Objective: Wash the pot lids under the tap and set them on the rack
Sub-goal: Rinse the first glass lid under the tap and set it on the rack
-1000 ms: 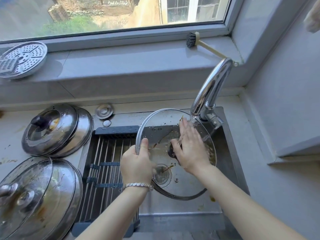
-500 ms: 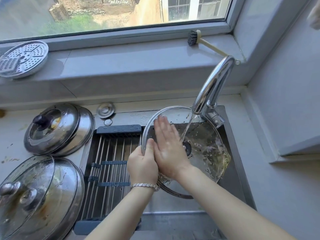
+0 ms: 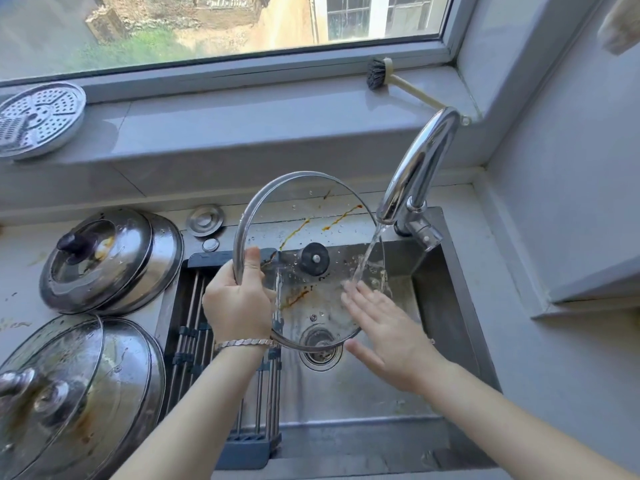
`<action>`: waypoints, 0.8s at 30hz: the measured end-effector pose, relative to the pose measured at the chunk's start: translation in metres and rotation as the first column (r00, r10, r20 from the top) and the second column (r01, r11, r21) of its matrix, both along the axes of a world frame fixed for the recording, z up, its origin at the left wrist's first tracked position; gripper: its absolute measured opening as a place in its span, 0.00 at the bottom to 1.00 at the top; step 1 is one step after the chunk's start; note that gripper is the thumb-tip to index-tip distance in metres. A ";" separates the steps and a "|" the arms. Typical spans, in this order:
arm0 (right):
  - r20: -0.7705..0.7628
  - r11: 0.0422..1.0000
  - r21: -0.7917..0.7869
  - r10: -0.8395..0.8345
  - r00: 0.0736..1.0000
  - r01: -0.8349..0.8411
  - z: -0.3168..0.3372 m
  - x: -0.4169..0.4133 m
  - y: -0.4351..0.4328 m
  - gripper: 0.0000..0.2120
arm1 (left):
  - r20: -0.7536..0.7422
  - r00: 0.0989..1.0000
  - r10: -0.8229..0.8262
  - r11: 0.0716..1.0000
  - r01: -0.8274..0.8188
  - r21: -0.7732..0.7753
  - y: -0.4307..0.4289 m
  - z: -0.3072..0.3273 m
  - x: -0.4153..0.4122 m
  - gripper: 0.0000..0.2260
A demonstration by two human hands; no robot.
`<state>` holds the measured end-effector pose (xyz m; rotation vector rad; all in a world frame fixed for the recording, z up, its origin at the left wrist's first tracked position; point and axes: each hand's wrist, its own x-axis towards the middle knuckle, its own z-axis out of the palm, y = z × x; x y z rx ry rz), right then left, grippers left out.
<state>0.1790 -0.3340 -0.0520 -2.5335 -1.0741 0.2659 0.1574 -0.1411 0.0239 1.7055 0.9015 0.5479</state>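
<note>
Over the sink (image 3: 437,306), the left hand (image 3: 239,306) grips the glass lid (image 3: 304,202) at its 9 o'clock; the open right hand (image 3: 388,327) touches its 4 o'clock under the tap (image 3: 419,168). The wet rim may slip from this one-handed grip.

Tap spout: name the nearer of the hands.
Right. The right hand is below the tap spout, at its stream; the left hand grips the glass lid farther left.

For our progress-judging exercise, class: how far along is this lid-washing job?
Done: nothing yet; the rack holds no lids. In hand: the left hand grips the glass lid by its rim under the running tap, brown streaks on it, while the open right hand meets the water. Left: finishing this lid, then the stained steel lids on the counter.
</note>
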 end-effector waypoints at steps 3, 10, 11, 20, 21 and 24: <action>-0.098 0.980 0.065 0.195 0.976 -0.189 0.008 -0.022 0.014 0.30 | -0.028 0.999 0.026 0.999 -0.024 0.045 -0.004 0.000 0.000 0.20; -0.001 0.990 0.113 0.087 0.996 -0.087 0.009 -0.012 0.007 0.28 | -0.008 0.999 0.054 0.998 -0.053 0.039 -0.003 0.006 0.002 0.20; -0.014 0.978 0.131 0.165 0.986 -0.162 0.010 -0.019 0.009 0.27 | -0.006 0.998 0.061 0.997 -0.060 0.038 -0.003 0.005 0.002 0.20; 0.082 0.972 0.228 0.033 0.996 -0.051 -0.001 -0.009 -0.013 0.22 | -0.039 0.998 0.058 0.997 -0.055 0.062 -0.002 0.008 -0.001 0.20; 0.110 0.965 0.235 0.092 0.990 -0.116 0.000 -0.011 -0.012 0.20 | -0.049 0.998 0.046 0.997 -0.044 0.058 -0.001 0.007 -0.002 0.20; 0.185 0.968 0.140 0.180 0.966 -0.208 -0.002 0.009 -0.024 0.17 | -0.101 0.995 -0.028 0.996 0.036 0.081 0.001 0.007 -0.005 0.22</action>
